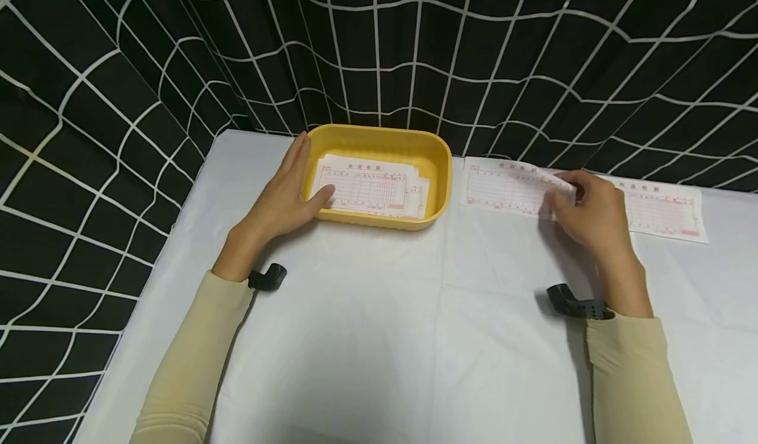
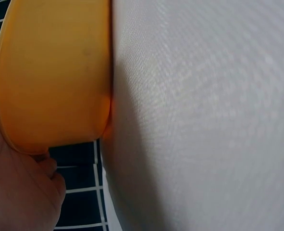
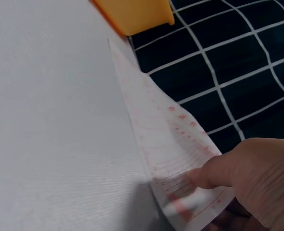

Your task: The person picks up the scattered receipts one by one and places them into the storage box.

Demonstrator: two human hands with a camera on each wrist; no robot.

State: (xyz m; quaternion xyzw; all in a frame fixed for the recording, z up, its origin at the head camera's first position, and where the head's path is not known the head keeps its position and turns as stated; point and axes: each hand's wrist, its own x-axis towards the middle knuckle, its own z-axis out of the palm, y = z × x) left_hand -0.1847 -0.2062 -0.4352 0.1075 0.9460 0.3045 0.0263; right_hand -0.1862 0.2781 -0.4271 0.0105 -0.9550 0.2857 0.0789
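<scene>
My left hand [image 1: 288, 191] lies along the left side of a yellow plastic basket [image 1: 439, 197], its fingers fairly straight and its thumb over the front rim by the slips. Inside the basket is a small pile of white printed forms [image 1: 361, 184] with red ruling. To the right, my right hand [image 1: 595, 210] pinches the right end of another printed form [image 1: 503, 184], which curls up from the table. The right wrist view shows the thumb pressing on that form [image 3: 166, 144]; its other fingers are mostly hidden. The left wrist view shows the basket's side [image 2: 55, 77] against my palm.
A further printed form [image 1: 666, 210] lies flat beyond my right hand. A white cloth [image 1: 367, 319] covers the table. Black netting-patterned fabric with white lines [image 1: 391, 49] rises along the back edge and left side, close behind the basket and forms.
</scene>
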